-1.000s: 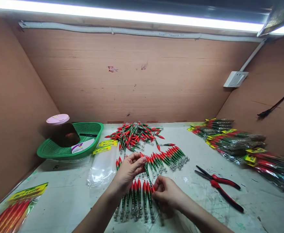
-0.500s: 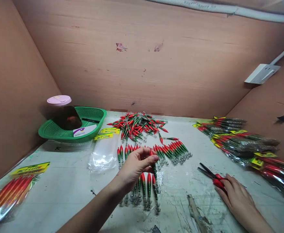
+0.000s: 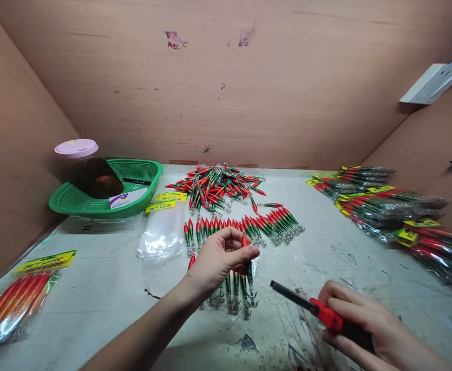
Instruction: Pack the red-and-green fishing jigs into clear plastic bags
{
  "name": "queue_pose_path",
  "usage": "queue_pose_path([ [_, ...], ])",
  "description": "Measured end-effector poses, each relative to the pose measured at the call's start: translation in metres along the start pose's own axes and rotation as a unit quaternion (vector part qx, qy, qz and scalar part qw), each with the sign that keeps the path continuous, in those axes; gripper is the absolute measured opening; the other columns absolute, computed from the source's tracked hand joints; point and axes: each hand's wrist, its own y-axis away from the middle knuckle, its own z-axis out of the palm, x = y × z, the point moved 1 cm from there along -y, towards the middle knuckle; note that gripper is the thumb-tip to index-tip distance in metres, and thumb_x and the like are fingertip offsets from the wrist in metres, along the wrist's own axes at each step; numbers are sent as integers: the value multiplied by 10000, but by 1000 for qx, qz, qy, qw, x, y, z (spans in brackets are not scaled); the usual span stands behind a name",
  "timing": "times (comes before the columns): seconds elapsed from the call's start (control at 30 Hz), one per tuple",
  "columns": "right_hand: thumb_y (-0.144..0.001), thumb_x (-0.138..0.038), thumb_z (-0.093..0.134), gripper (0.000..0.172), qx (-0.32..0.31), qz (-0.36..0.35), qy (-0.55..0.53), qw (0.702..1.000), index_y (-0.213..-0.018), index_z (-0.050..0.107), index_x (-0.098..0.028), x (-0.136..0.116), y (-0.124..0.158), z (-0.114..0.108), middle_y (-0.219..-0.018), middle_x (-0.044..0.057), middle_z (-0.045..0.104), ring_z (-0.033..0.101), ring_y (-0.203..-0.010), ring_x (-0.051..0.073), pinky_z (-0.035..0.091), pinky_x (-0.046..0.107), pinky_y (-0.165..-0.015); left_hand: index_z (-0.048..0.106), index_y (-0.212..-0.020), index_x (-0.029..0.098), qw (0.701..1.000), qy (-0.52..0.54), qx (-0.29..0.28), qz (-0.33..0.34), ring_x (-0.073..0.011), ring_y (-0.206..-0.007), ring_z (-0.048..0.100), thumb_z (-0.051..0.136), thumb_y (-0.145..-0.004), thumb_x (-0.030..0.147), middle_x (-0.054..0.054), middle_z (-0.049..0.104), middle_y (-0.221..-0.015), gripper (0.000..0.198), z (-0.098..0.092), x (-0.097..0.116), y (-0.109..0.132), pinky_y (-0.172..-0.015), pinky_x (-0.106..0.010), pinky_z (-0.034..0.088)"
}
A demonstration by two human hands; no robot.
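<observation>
My left hand point(image 3: 226, 255) pinches a red-and-green squid jig point(image 3: 250, 281) by its red end, with the hooked end pointing down. In my right hand point(image 3: 365, 322) are scissors point(image 3: 293, 296) with red-and-black handles, raised off the table, their dark blades pointing left toward the jig. Below my left hand lies a short row of similar jigs point(image 3: 236, 286), partly covered by the hand. Behind it runs a longer row of jigs point(image 3: 283, 226), red ends away from me. A loose heap of jigs point(image 3: 218, 188) lies farther back.
Clear bags with yellow BCT LURE headers point(image 3: 162, 234) lie left of the rows. A green basket point(image 3: 154, 188) holds a lidded cup point(image 3: 77, 148), a card and a pen. Packed lures point(image 3: 391, 208) are piled at right; another pack point(image 3: 20, 299) lies at left. Cardboard walls surround the table.
My right hand has picked the scissors up off the table and brought them left, closer to my left hand. The left hand still holds the jig. The view has tilted down a little.
</observation>
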Motion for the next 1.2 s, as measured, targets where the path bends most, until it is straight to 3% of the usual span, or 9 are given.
queue_pose_path([
  [0.1, -824, -272, 548, 72, -22, -4, -18, 1000, -812, 619, -283, -13, -8, 3, -803, 70, 626, 635, -709, 194, 524, 234, -587, 532, -701, 156, 1000, -10, -6, -6, -65, -500, 512, 847, -546, 304, 48, 552, -576, 381, 3, 0, 2, -444, -178, 418],
  [0.23, -830, -288, 552, 92, -34, 8, -26, 999, -827, 643, -277, -13, -11, 7, -828, 80, 638, 632, -688, 186, 524, 231, -569, 522, -682, 157, 1000, -23, -7, 1, -62, -457, 509, 853, -529, 286, 59, 540, -531, 386, 4, 1, 3, -430, -180, 416],
  [0.4, -855, -289, 535, 127, -44, 48, -31, 997, -876, 654, -250, -21, -15, 1, -861, 56, 640, 634, -751, 170, 519, 211, -632, 510, -695, 158, 998, -20, -49, -29, -79, -446, 541, 858, -536, 294, 58, 554, -520, 406, 5, -2, 5, -438, -204, 462],
  [0.63, -843, -254, 538, 110, -63, 36, -15, 997, -856, 646, -239, -25, -17, 1, -848, 41, 645, 640, -747, 160, 518, 200, -625, 511, -702, 149, 998, -18, -56, -31, -67, -442, 543, 848, -564, 268, 57, 569, -548, 383, 5, -4, 3, -431, -189, 467],
  [0.87, -828, -226, 526, 96, -20, -5, 1, 1000, -779, 605, -248, -21, -13, 8, -855, 44, 671, 649, -710, 160, 516, 197, -573, 514, -693, 152, 998, -19, -54, -33, -64, -436, 534, 855, -549, 294, 60, 563, -534, 396, 6, -3, 3, -427, -186, 458],
  [1.2, -797, -176, 502, 103, 1, -49, -10, 999, -720, 537, -234, -27, -20, 10, -694, 30, 639, 623, -579, 140, 530, 180, -551, 611, -698, 130, 995, -26, -66, -74, -72, -504, 548, 872, -496, 339, 32, 597, -592, 391, 1, -4, -2, -454, -194, 449],
])
